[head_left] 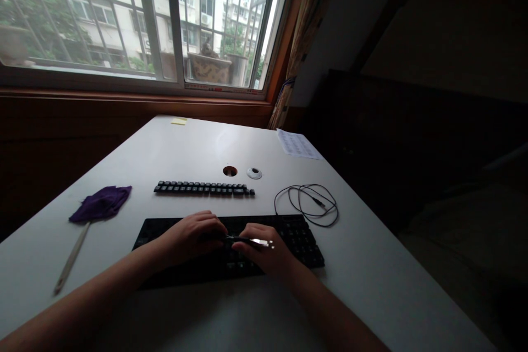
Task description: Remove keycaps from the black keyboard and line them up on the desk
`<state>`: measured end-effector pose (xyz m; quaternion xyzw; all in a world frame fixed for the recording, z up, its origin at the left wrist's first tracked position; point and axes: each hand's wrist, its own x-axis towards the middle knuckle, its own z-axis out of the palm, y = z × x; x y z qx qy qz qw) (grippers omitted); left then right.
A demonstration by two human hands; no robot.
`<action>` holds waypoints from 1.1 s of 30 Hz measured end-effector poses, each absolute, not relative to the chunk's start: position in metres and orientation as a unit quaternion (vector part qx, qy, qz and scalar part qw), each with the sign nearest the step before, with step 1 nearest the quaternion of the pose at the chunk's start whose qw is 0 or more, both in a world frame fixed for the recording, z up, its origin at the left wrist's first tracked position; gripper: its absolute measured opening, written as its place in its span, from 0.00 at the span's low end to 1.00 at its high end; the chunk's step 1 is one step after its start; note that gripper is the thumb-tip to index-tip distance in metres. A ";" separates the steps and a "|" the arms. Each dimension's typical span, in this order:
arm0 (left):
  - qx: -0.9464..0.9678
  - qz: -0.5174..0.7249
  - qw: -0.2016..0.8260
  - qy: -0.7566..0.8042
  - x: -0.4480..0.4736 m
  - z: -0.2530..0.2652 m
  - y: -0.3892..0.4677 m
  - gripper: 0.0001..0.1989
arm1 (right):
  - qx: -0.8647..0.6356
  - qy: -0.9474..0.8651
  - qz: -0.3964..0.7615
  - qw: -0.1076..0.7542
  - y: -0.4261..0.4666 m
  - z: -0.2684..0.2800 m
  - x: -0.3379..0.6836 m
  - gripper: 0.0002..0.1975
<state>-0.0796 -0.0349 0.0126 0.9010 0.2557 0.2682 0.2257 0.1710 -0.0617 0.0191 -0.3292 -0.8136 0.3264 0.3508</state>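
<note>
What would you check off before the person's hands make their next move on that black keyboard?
1. Black keyboard flat on the white table: ok.
2. Left hand resting on the keyboard: ok.
3. Right hand gripping the slim metal tool: ok.
4. Tool tip seated under a key: cannot tell, hidden between the hands.
5. Rows of loose black keycaps set apart behind the keyboard: ok.
6. Coiled black cable away from the hands: ok.
</note>
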 end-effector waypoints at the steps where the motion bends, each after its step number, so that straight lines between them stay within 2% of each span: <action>1: 0.901 0.268 0.225 0.255 -0.079 0.013 -0.035 0.10 | -0.324 -0.817 0.324 0.350 -0.062 0.019 0.171 0.13; 22: 0.896 0.289 0.235 0.242 -0.078 0.018 -0.040 0.09 | -0.293 -0.865 0.254 0.319 -0.063 0.019 0.169 0.11; 33: 0.888 0.281 0.254 0.261 -0.078 0.018 -0.041 0.11 | -0.290 -0.862 0.268 0.319 -0.064 0.024 0.168 0.12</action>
